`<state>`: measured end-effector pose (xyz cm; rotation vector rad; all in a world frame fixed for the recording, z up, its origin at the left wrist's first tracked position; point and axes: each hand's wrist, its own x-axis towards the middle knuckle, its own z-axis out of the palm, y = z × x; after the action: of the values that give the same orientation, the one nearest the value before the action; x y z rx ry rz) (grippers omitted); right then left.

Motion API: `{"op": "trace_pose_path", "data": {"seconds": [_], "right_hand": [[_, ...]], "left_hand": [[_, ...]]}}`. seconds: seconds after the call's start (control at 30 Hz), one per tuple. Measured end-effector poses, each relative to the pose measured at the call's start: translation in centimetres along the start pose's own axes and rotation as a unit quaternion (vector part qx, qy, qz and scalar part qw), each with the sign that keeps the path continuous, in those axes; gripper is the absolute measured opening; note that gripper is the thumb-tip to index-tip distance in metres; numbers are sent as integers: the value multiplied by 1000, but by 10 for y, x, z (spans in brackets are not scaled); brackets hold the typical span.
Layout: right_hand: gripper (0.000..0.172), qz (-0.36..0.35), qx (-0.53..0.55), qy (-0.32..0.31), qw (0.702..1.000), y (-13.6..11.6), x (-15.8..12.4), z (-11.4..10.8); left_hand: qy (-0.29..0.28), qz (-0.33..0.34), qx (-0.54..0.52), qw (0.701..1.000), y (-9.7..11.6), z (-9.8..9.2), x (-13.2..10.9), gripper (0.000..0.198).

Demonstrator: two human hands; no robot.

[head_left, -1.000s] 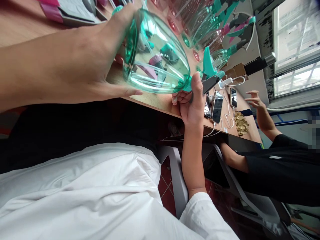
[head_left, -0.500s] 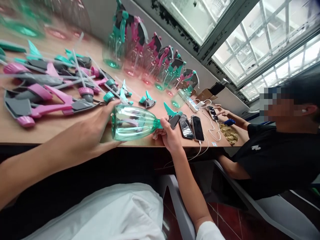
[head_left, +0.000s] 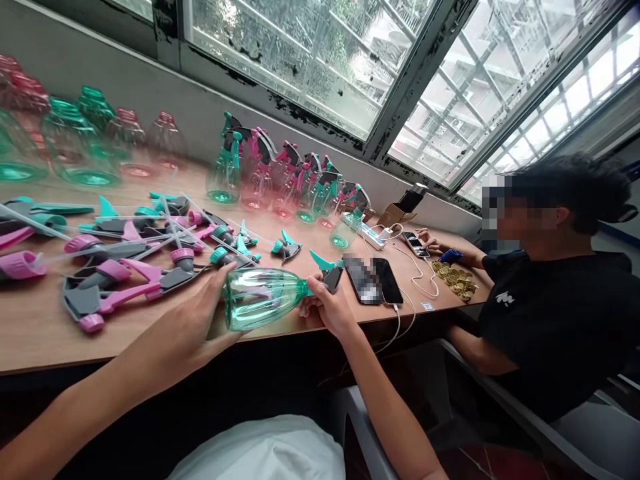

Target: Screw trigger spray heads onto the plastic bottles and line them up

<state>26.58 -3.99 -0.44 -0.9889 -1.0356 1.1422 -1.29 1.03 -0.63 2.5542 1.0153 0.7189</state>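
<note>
Daylight comes in through the windows (head_left: 420, 80), whose right panes (head_left: 565, 70) are almost white. The table (head_left: 30, 327) is softly lit, but under its edge it is quite dark. Bright glare lines lie on the green bottle (head_left: 265, 298). Toward the edges, the view is stretched.

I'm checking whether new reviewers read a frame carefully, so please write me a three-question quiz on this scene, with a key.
1. Which hand is at the base of the held green bottle, and which is at its neck end?
2. True or false: the held bottle is standing upright.
3. Pick one. The loose spray heads are: A) all orange; B) pink, teal and grey; C) blue and yellow.

Key:
1. The left hand is at the base; the right hand is at the neck end.
2. False; it is held on its side.
3. B.
</note>
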Motion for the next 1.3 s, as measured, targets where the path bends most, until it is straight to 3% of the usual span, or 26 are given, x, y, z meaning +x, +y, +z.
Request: {"op": "trace_pose_path", "data": {"seconds": [0.37, 0.67, 1.0, 1.3], "right_hand": [[57, 7, 11, -4, 1000, 4, 3, -1], [59, 13, 12, -7, 1000, 5, 5, 0], [57, 8, 11, -13, 1000, 6, 5, 0], [56, 7, 13, -15, 1000, 6, 5, 0]], "left_hand": [[37, 27, -12, 999, -16, 9, 0, 92], [43, 35, 1, 998, -10, 2, 2, 92], [58, 34, -13, 998, -18, 12, 2, 91], [50, 25, -12, 998, -15, 8, 2, 91]]}}
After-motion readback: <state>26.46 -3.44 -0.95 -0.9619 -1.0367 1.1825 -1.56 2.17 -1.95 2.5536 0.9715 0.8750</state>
